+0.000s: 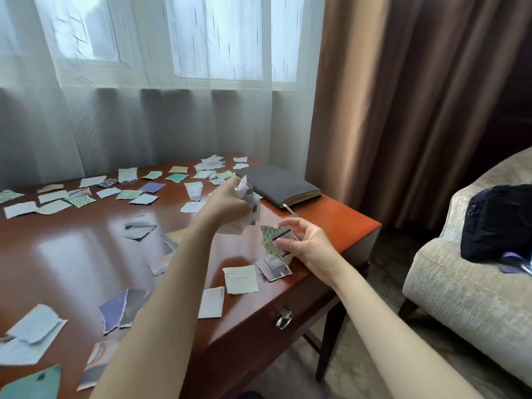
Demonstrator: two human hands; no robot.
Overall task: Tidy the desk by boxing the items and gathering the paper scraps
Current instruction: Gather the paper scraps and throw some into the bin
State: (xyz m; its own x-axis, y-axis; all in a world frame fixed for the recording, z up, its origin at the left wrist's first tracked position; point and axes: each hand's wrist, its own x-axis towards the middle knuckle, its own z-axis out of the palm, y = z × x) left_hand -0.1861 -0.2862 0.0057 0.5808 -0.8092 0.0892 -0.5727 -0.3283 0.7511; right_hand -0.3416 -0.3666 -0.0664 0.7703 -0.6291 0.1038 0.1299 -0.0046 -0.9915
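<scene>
l hand (pixel 227 203) is up over the desk (pixel 72 254), fingers curled tight round a bunch of scraps (pixel 250 201): white, purple, a bit of green. r hand (pixel 312 244) sits lower, nr the desk's right edge. its thumb + fingertips pinch a green-patterned scrap (pixel 270 240) w/ a couple more pieces tucked behind, other fingers spread loose. loose scraps (pixel 86 194) lie all over the desk, w/ rows at the far side by the sheer curtain (pixel 144 116). a cream note (pixel 240 279) + a torn photo piece (pixel 273 269) lie just below the r hand. dark notebook (pixel 277 182) lies closed at the far right corner, just beyond the l hand. armchair (pixel 460 292) to the right w/ a dark bag (pixel 498 220) on its seat. brown curtain (pixel 403 110) behind.
</scene>
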